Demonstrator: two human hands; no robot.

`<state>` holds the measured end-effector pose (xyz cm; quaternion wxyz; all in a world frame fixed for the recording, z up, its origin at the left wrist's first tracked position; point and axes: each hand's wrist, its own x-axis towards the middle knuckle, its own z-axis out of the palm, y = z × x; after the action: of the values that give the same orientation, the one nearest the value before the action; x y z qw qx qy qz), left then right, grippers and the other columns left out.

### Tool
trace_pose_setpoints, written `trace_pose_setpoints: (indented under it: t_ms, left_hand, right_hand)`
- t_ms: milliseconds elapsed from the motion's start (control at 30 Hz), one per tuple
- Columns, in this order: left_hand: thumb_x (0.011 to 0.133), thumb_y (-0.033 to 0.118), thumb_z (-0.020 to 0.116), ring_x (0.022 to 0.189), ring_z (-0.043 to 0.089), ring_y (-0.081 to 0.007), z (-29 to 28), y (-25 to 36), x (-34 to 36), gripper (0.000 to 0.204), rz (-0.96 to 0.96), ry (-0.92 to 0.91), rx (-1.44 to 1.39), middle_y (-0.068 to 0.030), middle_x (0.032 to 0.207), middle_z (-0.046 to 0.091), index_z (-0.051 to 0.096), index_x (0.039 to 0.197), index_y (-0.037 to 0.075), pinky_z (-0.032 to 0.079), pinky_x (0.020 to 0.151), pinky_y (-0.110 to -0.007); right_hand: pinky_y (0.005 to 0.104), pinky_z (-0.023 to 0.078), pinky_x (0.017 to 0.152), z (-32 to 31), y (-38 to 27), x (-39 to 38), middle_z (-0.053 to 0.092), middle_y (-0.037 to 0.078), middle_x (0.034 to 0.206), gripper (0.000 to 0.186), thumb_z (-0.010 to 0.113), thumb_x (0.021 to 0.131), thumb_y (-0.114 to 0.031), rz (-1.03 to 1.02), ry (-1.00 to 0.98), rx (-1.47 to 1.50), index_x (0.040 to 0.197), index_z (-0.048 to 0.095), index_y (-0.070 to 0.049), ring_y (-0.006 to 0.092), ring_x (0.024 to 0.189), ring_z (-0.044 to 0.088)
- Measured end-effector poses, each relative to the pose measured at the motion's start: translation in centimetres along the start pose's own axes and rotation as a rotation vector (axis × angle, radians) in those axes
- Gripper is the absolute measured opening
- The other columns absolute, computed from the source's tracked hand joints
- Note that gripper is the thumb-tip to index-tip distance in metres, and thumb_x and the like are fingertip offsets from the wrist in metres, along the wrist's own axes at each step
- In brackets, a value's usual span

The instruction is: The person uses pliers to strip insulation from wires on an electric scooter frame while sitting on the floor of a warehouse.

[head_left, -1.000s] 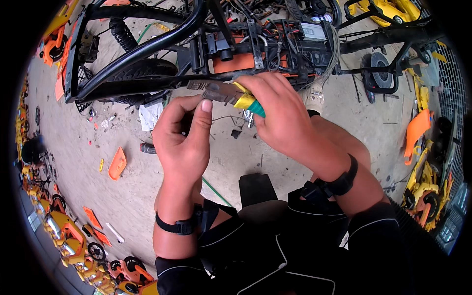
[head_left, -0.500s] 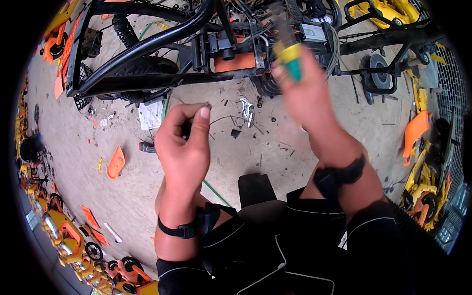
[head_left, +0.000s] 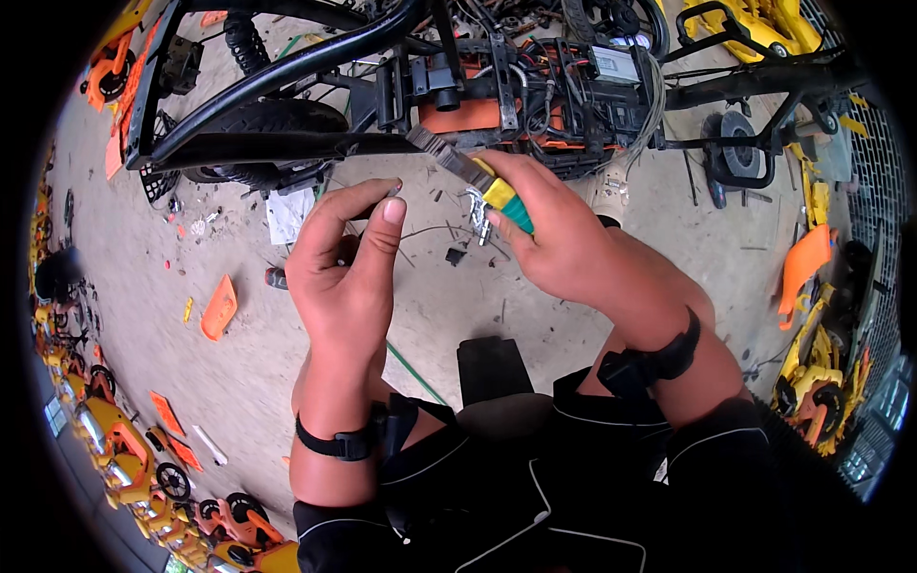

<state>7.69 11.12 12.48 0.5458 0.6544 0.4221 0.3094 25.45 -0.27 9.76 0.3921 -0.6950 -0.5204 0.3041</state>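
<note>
Yellow-and-green-handled pliers (head_left: 457,163) gripped in my right hand (head_left: 559,232), near side of the black tubular frame (head_left: 267,150); left hand (head_left: 339,267), same side of frame, pinches a small dark piece (head_left: 394,190), kind unclear.

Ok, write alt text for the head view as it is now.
A person's right hand holds a metal-headed tool with a yellow-and-green handle; the left hand pinches a small dark piece, near a black vehicle frame on a littered floor.
</note>
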Motion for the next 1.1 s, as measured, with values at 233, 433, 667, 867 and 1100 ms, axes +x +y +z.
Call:
trace_pose_setpoints:
  t_ms: [233, 433, 667, 867, 1100]
  left_hand:
    - [0.091, 0.009, 0.076, 0.068, 0.052, -0.0021, 0.2, -0.1, -0.3, 0.015, 0.028, -0.021, -0.028, 0.0002, 0.094, 0.070, 0.074, 0.106, 0.004, 0.037, 0.056, -0.018]
    - [0.091, 0.006, 0.076, 0.070, 0.053, -0.0020, 0.1, -0.2, -0.5, 0.015, 0.061, -0.042, -0.122, -0.0012, 0.094, 0.070, 0.073, 0.106, 0.002, 0.040, 0.058, -0.017]
    - [0.091, 0.003, 0.075, 0.080, 0.058, -0.0049, 0.3, -0.5, -0.3, 0.017, 0.082, -0.065, -0.202, -0.0026, 0.099, 0.070, 0.072, 0.108, 0.001, 0.045, 0.068, -0.019]
    - [0.092, 0.002, 0.074, 0.092, 0.063, -0.0095, 0.1, -0.6, -0.5, 0.020, 0.043, -0.064, -0.274, -0.0053, 0.104, 0.070, 0.069, 0.111, 0.000, 0.050, 0.078, -0.022]
    - [0.091, -0.001, 0.073, 0.093, 0.065, -0.0124, 0.8, -1.6, -0.6, 0.019, 0.091, 0.024, -0.393, -0.0106, 0.111, 0.071, 0.068, 0.109, -0.001, 0.052, 0.081, -0.025]
  right_hand:
    - [0.0475, 0.045, 0.102, 1.3, -1.0, -0.3, 0.050, 0.019, 0.132, 0.073, 0.066, 0.075, 0.010, -0.158, 0.137, -0.089, 0.144, 0.044, -0.004, 0.0417, 0.123, 0.049]
    - [0.0477, 0.044, 0.101, 1.1, -1.9, -0.1, 0.050, 0.019, 0.127, 0.082, 0.063, 0.066, 0.014, -0.279, 0.230, -0.256, 0.144, 0.045, -0.003, 0.0419, 0.120, 0.048]
    - [0.0481, 0.045, 0.097, 0.9, -1.8, -0.1, 0.050, 0.020, 0.124, 0.078, 0.063, 0.067, 0.012, -0.325, 0.263, -0.337, 0.143, 0.047, -0.002, 0.0418, 0.114, 0.050]
    - [0.0482, 0.046, 0.096, 1.1, -1.9, 0.2, 0.053, 0.020, 0.120, 0.066, 0.062, 0.076, 0.007, -0.346, 0.324, -0.415, 0.140, 0.050, -0.002, 0.0409, 0.111, 0.052]
    - [0.0477, 0.050, 0.089, 1.2, -2.3, 0.5, 0.054, 0.019, 0.116, 0.059, 0.062, 0.082, 0.001, -0.368, 0.361, -0.481, 0.140, 0.051, -0.003, 0.0400, 0.107, 0.054]
